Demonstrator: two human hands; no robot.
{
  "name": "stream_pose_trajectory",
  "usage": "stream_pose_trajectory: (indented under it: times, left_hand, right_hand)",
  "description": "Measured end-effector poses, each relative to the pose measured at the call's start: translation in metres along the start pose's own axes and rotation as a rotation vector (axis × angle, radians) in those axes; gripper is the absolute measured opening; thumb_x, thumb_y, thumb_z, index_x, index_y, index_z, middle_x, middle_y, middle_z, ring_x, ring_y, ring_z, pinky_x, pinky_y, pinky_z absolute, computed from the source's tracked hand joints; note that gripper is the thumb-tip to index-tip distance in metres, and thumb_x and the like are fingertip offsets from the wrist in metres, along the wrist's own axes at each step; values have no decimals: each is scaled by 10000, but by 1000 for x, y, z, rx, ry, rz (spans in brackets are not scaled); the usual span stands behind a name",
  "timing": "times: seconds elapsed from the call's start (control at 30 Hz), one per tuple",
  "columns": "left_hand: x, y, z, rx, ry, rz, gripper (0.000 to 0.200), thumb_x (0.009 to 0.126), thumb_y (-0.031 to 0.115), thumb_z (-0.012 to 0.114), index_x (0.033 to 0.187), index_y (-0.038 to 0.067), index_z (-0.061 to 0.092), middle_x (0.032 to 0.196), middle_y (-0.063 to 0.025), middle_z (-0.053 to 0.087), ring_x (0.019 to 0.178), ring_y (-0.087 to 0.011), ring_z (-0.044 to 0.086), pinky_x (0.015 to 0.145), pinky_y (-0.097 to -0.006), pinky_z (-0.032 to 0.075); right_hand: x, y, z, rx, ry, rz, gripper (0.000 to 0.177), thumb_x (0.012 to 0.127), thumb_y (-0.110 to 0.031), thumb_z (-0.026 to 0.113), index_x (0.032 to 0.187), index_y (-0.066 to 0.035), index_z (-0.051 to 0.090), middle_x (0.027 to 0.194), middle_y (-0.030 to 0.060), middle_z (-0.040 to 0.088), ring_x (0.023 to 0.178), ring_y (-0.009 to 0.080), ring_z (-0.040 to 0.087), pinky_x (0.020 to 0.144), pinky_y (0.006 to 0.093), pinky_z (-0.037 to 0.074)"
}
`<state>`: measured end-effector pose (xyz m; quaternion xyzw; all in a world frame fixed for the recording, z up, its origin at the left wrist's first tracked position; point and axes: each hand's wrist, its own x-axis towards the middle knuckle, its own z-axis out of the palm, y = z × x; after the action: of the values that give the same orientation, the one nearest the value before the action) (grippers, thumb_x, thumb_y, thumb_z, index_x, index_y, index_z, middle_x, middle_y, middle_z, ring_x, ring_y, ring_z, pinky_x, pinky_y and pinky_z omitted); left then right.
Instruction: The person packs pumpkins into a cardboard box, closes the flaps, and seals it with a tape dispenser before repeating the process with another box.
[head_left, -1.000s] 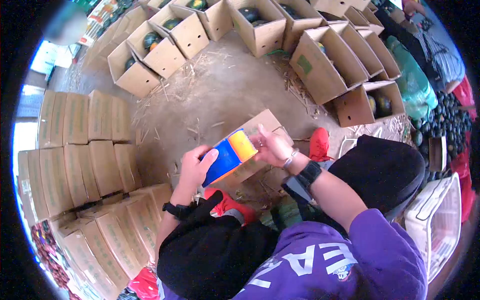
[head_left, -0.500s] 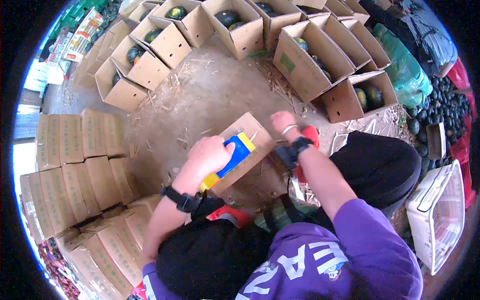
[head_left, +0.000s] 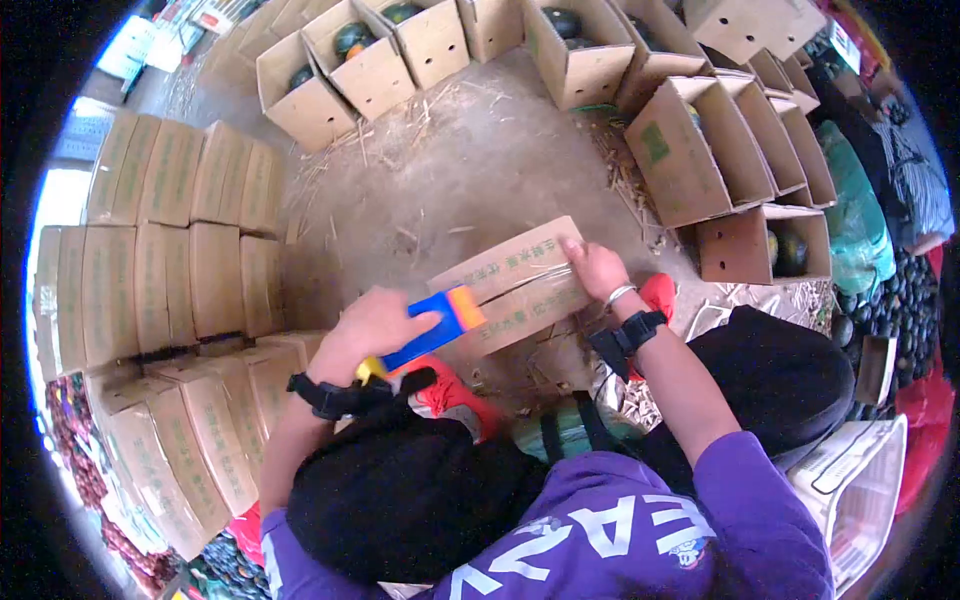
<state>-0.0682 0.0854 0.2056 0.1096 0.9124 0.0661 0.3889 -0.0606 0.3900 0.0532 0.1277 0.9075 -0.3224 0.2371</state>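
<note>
My left hand (head_left: 375, 328) is wrapped round a blue tape dispenser (head_left: 425, 330) with yellow and orange ends. The dispenser is at the left end of a closed cardboard box (head_left: 530, 315) with green print, which stands between my feet. A seam runs along the box top. My right hand (head_left: 600, 270) grips the box's right end, its fingers at the top edge. A black band is on each wrist.
Closed boxes (head_left: 165, 290) are stacked at the left. Open boxes holding dark round fruit (head_left: 790, 250) form an arc ahead and to the right. A white basket (head_left: 855, 490) stands at lower right, near a heap of dark fruit (head_left: 905, 310). Straw lies on the floor.
My right hand has come onto the box's right end. My left hand and the dispenser have moved left and down along the box. The view has turned left.
</note>
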Motion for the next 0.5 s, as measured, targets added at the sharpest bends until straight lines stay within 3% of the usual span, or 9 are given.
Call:
stream_pose_trajectory:
  times: [0.03,0.13,0.17,0.23,0.37,0.5]
  left_hand:
    - [0,-18,13,-56,21,-40,545,744,537,520,897,28,642,819,-211,621,794,-339,609,705,-412,476]
    - [18,-78,67,-256,58,-107,579,718,567,543,894,26,650,811,-197,631,763,-298,621,686,-380,478]
    - [37,-102,101,-351,59,-84,584,713,572,550,898,27,652,809,-190,635,756,-282,624,685,-370,478]
    - [65,-124,136,-526,85,-37,594,704,577,563,913,28,652,805,-176,641,747,-255,625,686,-354,476]
    - [91,-142,180,-736,67,20,618,713,583,569,961,21,640,821,-140,652,757,-214,619,696,-339,473]
    - [120,-158,167,-992,-110,7,663,742,611,538,979,-2,626,866,-95,649,766,-183,610,701,-328,474]
  right_hand:
    - [1,1,-1,41,-7,0,638,846,-581,348,1016,-14,587,999,231,596,956,348,569,852,411,426]
    - [-13,-8,-3,937,-231,91,643,841,-589,369,1176,-58,509,1117,159,571,1010,275,557,869,383,422]
    - [13,26,7,1115,-499,206,636,890,-545,302,1293,-61,385,1241,86,484,1076,212,514,908,339,411]
    - [3,13,4,1344,-510,209,573,893,-485,330,1252,-48,418,1174,119,518,1027,221,531,846,354,455]
    - [10,1,9,1012,-462,145,487,863,-409,375,1187,-56,463,1071,125,551,920,248,555,787,370,469]
    - [18,-7,8,143,-421,-109,403,834,-333,420,1121,-64,508,969,131,585,813,274,579,729,386,483]
